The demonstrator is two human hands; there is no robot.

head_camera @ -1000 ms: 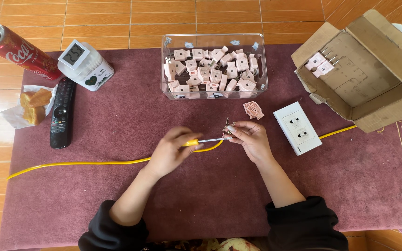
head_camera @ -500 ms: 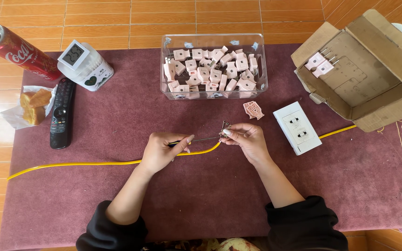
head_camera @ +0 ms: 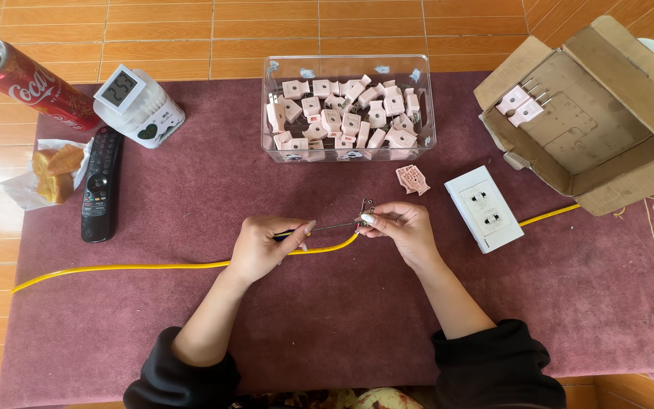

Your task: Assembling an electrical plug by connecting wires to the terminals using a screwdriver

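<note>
left hand fingers curled round slim screwdriver, shaft lying left-right, tip pointing right | right hand pinching small metal plug part at frame centre, touching tip | thin yellow cable below, across maroon mat

So the left hand slid out toward 9 o'clock, away from the right hand. More of the thin metal screwdriver shaft shows between them now, and the yellow handle seen a second ago is mostly buried in the fist.
</note>
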